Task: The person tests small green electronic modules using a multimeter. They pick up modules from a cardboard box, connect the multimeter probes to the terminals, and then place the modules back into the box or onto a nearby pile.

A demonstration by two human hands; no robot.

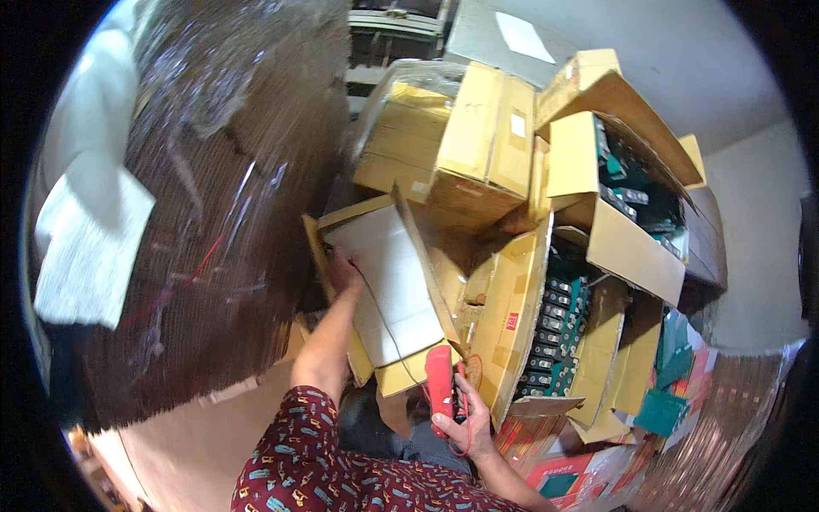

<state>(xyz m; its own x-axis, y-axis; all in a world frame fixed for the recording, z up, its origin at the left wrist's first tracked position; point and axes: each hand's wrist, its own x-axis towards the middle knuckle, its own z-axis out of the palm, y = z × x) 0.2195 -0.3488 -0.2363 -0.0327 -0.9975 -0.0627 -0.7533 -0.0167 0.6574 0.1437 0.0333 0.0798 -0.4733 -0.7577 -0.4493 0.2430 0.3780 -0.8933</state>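
My right hand (471, 420) is closed around a red handheld meter (440, 384), held upright at the near end of an open cardboard box (401, 377). A red lead loops below that hand. From the meter a thin dark cable (381, 314) runs up to my left hand (344, 273), which reaches in at the box's left side. Those fingers look closed on the cable's end, though their tips are partly hidden. A white sheet (388, 277) lies inside the box, covering most of what is under it.
To the right, open cartons hold rows of green-and-black parts (554, 328) and more loose ones (640, 205). Closed cardboard boxes (486, 128) stand behind. A tall plastic-wrapped stack (213, 171) rises on the left, with a white paper sheet (90, 247) beside it. Green pieces (661, 411) lie at right.
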